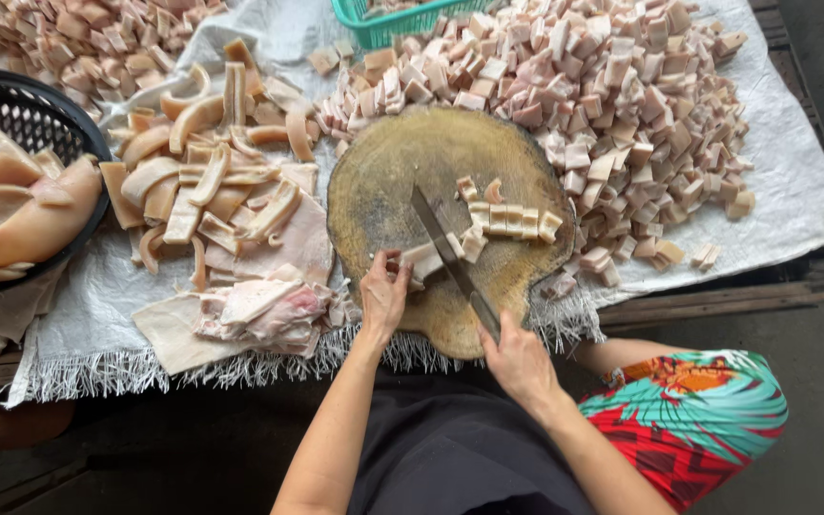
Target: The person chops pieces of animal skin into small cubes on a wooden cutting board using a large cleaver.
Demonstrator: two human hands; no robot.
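Head view — pork strip [423, 259] under left fingers [385, 272]

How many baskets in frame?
2. A black basket at the left edge, holding large pale slabs, and a green basket at the top centre, mostly cut off by the frame. More may lie out of view.
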